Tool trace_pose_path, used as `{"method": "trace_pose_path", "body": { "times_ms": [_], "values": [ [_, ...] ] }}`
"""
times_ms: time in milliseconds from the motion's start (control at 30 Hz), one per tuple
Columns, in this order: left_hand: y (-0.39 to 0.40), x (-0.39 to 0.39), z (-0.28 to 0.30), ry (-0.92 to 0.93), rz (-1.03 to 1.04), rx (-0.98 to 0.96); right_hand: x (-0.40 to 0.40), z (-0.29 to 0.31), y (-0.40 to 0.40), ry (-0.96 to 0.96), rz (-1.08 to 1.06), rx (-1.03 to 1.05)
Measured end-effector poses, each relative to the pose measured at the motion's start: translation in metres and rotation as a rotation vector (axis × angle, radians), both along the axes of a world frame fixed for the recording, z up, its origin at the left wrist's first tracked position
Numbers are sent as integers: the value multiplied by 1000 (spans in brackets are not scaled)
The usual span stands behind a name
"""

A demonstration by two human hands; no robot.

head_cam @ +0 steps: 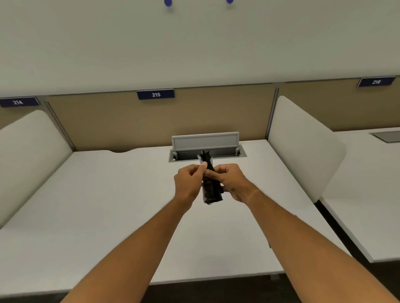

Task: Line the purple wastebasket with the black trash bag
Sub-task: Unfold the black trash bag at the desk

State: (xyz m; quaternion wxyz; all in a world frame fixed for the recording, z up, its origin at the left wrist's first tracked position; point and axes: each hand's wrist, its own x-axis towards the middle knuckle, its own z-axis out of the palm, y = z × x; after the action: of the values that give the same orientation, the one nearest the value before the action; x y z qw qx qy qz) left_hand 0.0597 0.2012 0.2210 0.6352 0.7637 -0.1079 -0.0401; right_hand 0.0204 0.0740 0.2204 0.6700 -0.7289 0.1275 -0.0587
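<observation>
A: In the head view, what was hard to see?

B: The black trash bag (211,186) was a tight roll, held upright in the air above the white desk (108,205). Its middle was hidden behind the fingers of both hands. Only the crumpled top, above the fingertips, and the lower part, below the knuckles, showed. I could not tell if a clear wrapper was around it; a pale edge near the left thumb was too small to read.

A: And the hands?

B: Two hands, both bare. The left hand (188,181) pinched the upper part of the roll between thumb and forefinger, fingers narrow. The right hand (230,180) was closed around the roll from the other side, its fingertips touching those of the left.

A: The wastebasket?

B: It was not visible in this view.

A: What else did you count?

B: Beyond the fingertips, one open cable hatch (206,149) in the desk. Three number signs: 214 (18,102), blurred, 215 (155,94), and 216 (376,82). Two side dividers (303,147). At the top edge, two blue objects (167,2), cut off.
</observation>
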Motion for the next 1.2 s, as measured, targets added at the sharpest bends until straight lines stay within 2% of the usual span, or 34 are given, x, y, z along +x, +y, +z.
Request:
{"method": "trace_pose_path", "body": {
  "times_ms": [167, 400, 467, 567, 667, 767, 867, 933, 967, 1033, 1133, 1200],
  "values": [
    [56, 9, 18, -19, 12, -22, 9, 15, 62, -59, 6, -44],
    [105, 19, 29, 11, 7, -28, 18, 23, 109, -50, -32, 13],
    [112, 23, 31, -5, 43, -13, 21, 24, 111, -59, -121, 60],
    [134, 36, 34, 42, 172, -25, 22, 29, 90, -60, -401, 203],
    [162, 54, 31, 130, 281, -49, 11, 30, 56, -19, -570, 102],
    [174, 61, 24, 196, 306, -18, 7, 35, 45, -25, -492, 40],
    [173, 58, 21, 221, 411, 48, 8, 50, 53, -63, -349, 100],
    [169, 49, 23, 109, 565, 200, 12, 58, 62, -72, -294, 96],
    [162, 44, 25, 36, 575, 197, 14, 61, 68, -72, -282, 73],
    [142, 29, 34, 20, 337, 32, 16, 64, 85, -54, -219, 26],
    [112, 4, 50, 264, -117, -122, 12, 60, 107, 13, -14, -3],
    [105, 1, 49, 318, -176, -136, 9, 56, 113, 26, 67, -37]
  ]
}}
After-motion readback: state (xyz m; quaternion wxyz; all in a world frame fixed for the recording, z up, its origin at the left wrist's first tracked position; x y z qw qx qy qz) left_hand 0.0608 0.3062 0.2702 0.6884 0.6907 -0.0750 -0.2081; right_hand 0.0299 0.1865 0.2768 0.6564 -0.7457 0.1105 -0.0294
